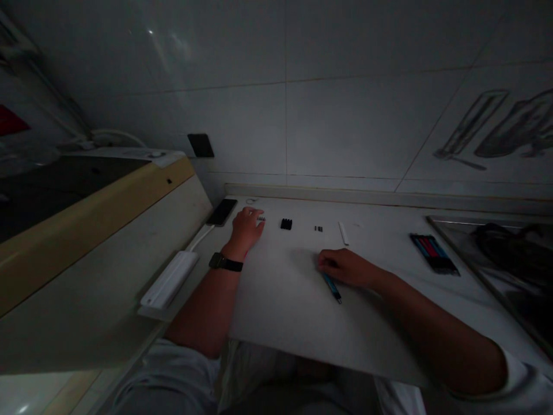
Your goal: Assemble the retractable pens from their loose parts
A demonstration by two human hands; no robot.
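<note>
My left hand (247,226), wearing a dark watch, reaches to the back of the white table with thumb and forefinger apart. Between those fingertips lies a row of tiny spring-like parts (261,218). My right hand (345,267) is curled shut over the upper end of a blue pen (332,288), whose pointed metal tip faces the table's front edge. A group of short black pieces (286,223) sits right of my left hand. Farther right are some very small dark parts (318,229) and a thin white strip (343,233).
At the right lies a clear packet of blue, red and black pens (433,253), beside a metal-rimmed recess (484,276) with dark items. On the left, a phone (222,212) and a white power strip (170,280) lie near a raised panel. A tiled wall (341,127) closes the back.
</note>
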